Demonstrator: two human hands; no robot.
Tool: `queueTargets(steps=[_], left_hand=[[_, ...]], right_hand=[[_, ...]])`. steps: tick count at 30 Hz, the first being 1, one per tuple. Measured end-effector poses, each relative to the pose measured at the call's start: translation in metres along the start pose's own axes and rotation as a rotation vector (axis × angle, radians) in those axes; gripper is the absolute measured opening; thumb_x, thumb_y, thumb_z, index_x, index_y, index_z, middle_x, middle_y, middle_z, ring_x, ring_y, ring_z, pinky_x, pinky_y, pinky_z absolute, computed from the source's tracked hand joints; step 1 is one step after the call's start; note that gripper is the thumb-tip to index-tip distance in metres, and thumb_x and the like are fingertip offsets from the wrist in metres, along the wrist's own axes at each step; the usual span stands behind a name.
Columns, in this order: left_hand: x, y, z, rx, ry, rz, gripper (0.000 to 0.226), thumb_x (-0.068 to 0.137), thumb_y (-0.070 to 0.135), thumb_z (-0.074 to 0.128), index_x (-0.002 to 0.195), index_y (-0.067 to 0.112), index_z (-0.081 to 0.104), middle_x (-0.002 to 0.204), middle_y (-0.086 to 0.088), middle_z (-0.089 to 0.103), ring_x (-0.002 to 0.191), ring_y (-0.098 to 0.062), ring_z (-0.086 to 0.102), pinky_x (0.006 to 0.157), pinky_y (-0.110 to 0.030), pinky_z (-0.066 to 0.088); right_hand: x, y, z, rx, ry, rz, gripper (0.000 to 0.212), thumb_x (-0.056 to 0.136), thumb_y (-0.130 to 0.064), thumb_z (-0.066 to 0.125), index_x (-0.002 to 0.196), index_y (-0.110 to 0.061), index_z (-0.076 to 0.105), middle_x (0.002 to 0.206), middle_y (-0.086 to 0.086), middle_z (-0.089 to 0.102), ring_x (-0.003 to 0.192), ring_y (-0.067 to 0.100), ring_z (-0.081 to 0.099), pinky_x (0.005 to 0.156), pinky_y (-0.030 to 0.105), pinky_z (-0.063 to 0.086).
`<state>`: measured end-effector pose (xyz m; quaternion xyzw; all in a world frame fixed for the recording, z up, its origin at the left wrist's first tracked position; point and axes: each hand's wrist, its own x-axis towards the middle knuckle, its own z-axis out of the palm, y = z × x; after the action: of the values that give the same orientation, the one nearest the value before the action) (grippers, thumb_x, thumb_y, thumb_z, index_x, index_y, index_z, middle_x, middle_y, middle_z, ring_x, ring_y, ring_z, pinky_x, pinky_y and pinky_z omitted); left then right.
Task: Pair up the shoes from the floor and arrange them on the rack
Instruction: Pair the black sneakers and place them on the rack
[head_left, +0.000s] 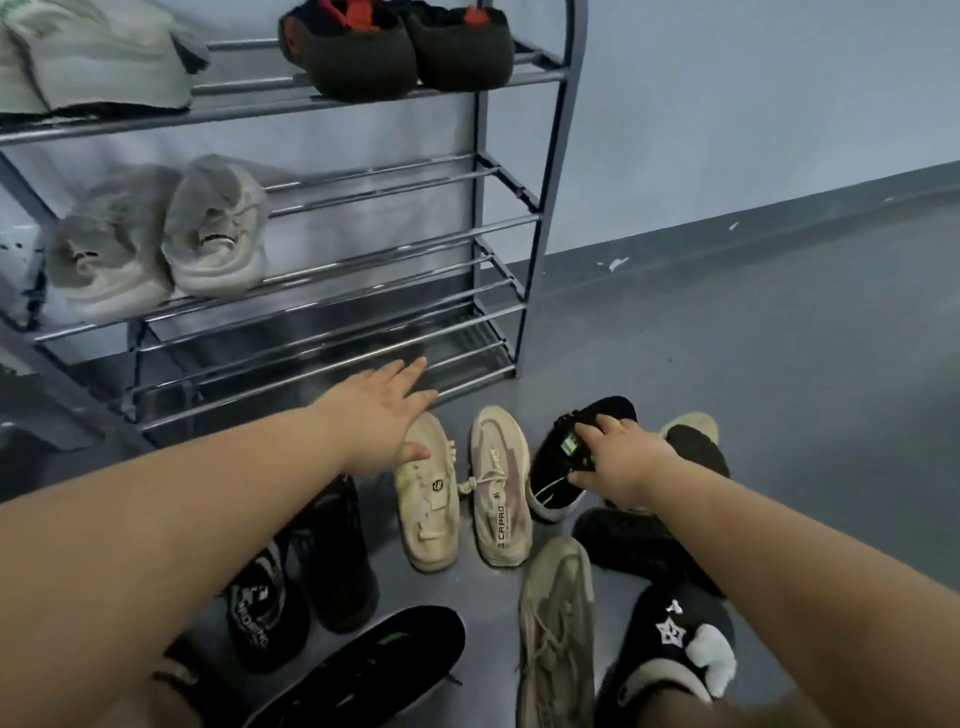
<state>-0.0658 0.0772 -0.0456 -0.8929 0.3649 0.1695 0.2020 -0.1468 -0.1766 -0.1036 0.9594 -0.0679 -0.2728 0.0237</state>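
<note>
Several loose shoes lie on the grey floor in front of the metal shoe rack (550, 218). My right hand (618, 460) grips a black sneaker with green accents (556, 467) at its opening. My left hand (382, 415) is open with straight fingers, hovering above the toe of a cream sneaker (428, 512), near the rack's lowest rail. Beside that sneaker lies a pale pink-beige sneaker (501, 493). Another black sneaker with green marks (374, 670) lies at the bottom of the view.
The rack's top shelf holds dark slippers with red lining (400, 52) and grey shoes (98, 62); a light grey pair (161, 239) stands on a middle shelf. On the floor lie a tan sneaker (556, 623), black shoes (670, 639) and black sandals (291, 582).
</note>
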Motion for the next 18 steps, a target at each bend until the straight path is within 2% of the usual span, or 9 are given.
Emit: queueTargets(steps=[9, 13, 18], left_hand=[[0.069, 0.061, 0.039, -0.081, -0.150, 0.089, 0.073, 0.095, 0.054, 0.034, 0.151, 0.017, 0.008, 0.159, -0.013, -0.009, 0.148, -0.027, -0.002, 0.121, -0.039, 0.005], [0.104, 0.091, 0.054, -0.108, -0.209, 0.123, 0.072, 0.094, 0.055, 0.035, 0.151, 0.018, 0.012, 0.159, -0.011, -0.006, 0.148, -0.026, 0.001, 0.120, -0.038, 0.007], [0.157, 0.119, 0.055, -0.220, -0.225, 0.109, 0.069, 0.094, 0.054, 0.036, 0.150, 0.021, 0.014, 0.160, -0.008, -0.006, 0.148, -0.026, 0.001, 0.120, -0.039, 0.009]], right_hand=[[0.042, 0.044, 0.065, 0.125, -0.102, 0.070, 0.070, 0.093, -0.055, 0.038, 0.149, -0.016, 0.021, 0.152, 0.013, 0.026, 0.139, 0.035, 0.028, 0.109, 0.045, 0.031], [0.063, 0.059, 0.096, 0.206, -0.176, 0.172, 0.073, 0.093, -0.054, 0.039, 0.148, -0.008, 0.021, 0.152, 0.021, 0.024, 0.139, 0.038, 0.025, 0.112, 0.047, 0.028], [0.084, 0.073, 0.105, 0.319, -0.184, 0.198, 0.072, 0.093, -0.054, 0.040, 0.147, -0.010, 0.023, 0.153, 0.018, 0.022, 0.141, 0.036, 0.022, 0.112, 0.045, 0.027]])
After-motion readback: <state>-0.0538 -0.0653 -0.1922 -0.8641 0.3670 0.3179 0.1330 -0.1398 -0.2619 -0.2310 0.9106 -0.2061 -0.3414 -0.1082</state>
